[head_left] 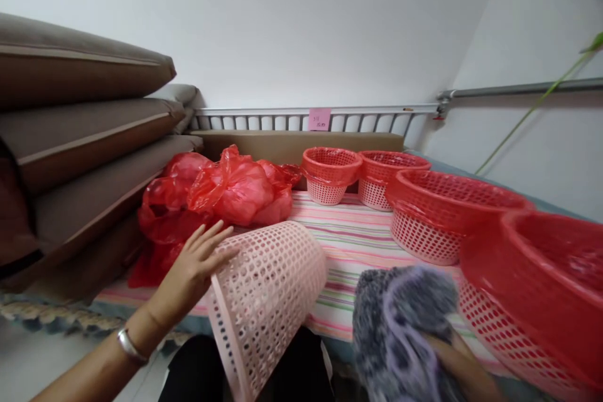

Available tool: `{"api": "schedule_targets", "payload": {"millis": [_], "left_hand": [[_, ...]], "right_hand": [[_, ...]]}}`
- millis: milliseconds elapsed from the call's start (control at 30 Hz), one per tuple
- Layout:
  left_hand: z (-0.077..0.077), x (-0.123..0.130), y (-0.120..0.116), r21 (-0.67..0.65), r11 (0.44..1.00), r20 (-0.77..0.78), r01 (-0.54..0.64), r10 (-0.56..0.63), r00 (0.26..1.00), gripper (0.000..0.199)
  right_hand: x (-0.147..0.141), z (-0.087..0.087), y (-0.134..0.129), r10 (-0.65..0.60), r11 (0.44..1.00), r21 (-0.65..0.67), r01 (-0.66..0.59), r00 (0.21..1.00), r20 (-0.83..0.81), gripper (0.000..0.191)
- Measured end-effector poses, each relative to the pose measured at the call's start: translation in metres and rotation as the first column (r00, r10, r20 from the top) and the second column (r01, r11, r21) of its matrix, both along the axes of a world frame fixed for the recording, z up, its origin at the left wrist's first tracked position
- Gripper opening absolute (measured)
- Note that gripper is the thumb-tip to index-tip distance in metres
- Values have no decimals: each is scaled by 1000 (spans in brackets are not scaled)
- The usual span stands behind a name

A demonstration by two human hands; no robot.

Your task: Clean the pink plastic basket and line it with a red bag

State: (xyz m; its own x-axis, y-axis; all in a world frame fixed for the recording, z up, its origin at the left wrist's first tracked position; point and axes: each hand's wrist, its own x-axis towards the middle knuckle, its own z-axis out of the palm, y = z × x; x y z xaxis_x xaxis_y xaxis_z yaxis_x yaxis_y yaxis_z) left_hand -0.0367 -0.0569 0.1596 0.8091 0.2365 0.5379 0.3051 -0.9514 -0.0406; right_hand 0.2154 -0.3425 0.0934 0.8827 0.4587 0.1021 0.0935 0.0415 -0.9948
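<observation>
A pale pink perforated plastic basket (277, 282) lies tipped on its side at the bed's front edge, over my knees, its mouth toward me. My left hand (200, 257) is at its rim with the fingers stretched out and spread, touching the basket's side; the thumb is not clearly seen. On the right, my right hand (452, 358), blurred and partly covered, grips a fluffy grey cloth (400, 320) with lavender edging. That cloth hangs beside the basket, in front of the lined baskets.
Red-bag-lined pink baskets (428, 220) stand in a row along the right. Crumpled red plastic bags (235, 188) lie behind my left hand. Stacked brown-grey cushions (89, 132) rise at left. A striped sheet (339, 245) covers the bed; a railing (273, 120) runs behind it.
</observation>
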Motion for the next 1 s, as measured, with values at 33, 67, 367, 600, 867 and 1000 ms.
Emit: {"api": "schedule_targets", "payload": {"millis": [33, 67, 367, 600, 867, 1000], "left_hand": [[-9, -7, -7, -21, 1000, 32, 5, -4, 999, 42], [-19, -13, -13, -56, 998, 88, -4, 8, 996, 43], [-53, -34, -99, -912, 24, 337, 410, 617, 711, 64], [-31, -21, -123, -689, -333, 429, 644, 529, 732, 48], [-54, -13, -121, -677, -241, 543, 695, 473, 693, 37], [-66, -12, -125, -759, -244, 502, 604, 373, 781, 55]], "right_hand": [[-1, 5, 8, 14, 1000, 16, -14, 999, -39, 55], [-3, 10, 17, 28, 999, 29, -26, 998, -60, 58], [-27, 24, 88, 26, 976, -207, 64, 913, 407, 48], [-38, 8, 97, -7, 974, -184, 129, 834, 552, 41], [-40, 16, 103, -25, 975, -118, 191, 614, 789, 41], [-36, -12, 129, 90, 944, -261, 202, 602, 794, 47]]}}
